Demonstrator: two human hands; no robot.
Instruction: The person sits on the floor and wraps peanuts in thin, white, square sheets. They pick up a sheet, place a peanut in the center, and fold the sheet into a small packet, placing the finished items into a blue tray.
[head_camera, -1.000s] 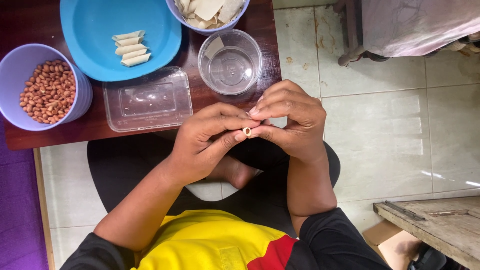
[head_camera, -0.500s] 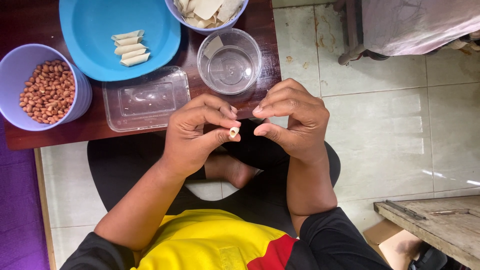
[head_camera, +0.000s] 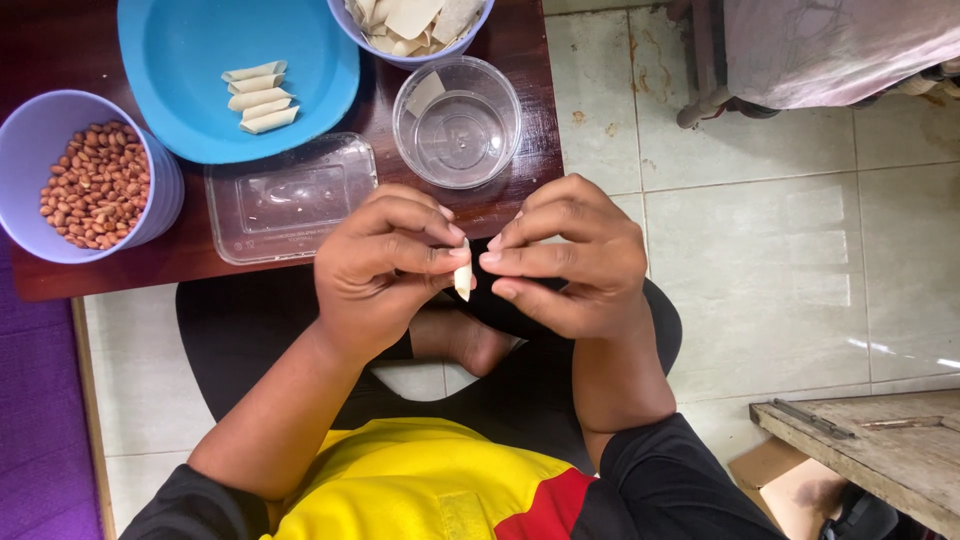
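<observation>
Peanut bowl: a lilac bowl (head_camera: 150, 205) at the far left of the frame, filled with red-skinned peanuts (head_camera: 92, 185), standing on the dark wooden table (head_camera: 70, 275).
Blue plate: a large blue plate (head_camera: 200, 60) at upper left, with five small rolled pastry pieces (head_camera: 258, 97) lying side by side on it.
Clear tray: a shallow rectangular plastic container (head_camera: 290, 200) just below the plate, near the table's front edge.
Left hand: the left hand (head_camera: 385, 270) sits at centre frame, just off the table edge, its fingertips pinched onto the roll from the left.
Roll: a small pale, cream-coloured pastry roll (head_camera: 463, 280), narrow and standing nearly upright, its lower end poking out below the fingertips.
Roll and grip: it lies between the two hands, clamped by the left thumb and forefinger, with the right fingertips touching its upper part.
Right hand: the right hand (head_camera: 570, 260) faces the left one, fingers curled and closed in on the roll.
Clear cup: a round transparent tub (head_camera: 457, 125) above the hands, one pale wrapper piece leaning inside.
Wrapper bowl: a lilac bowl (head_camera: 470, 35) at the top edge, holding pale pastry sheets (head_camera: 410, 18).
</observation>
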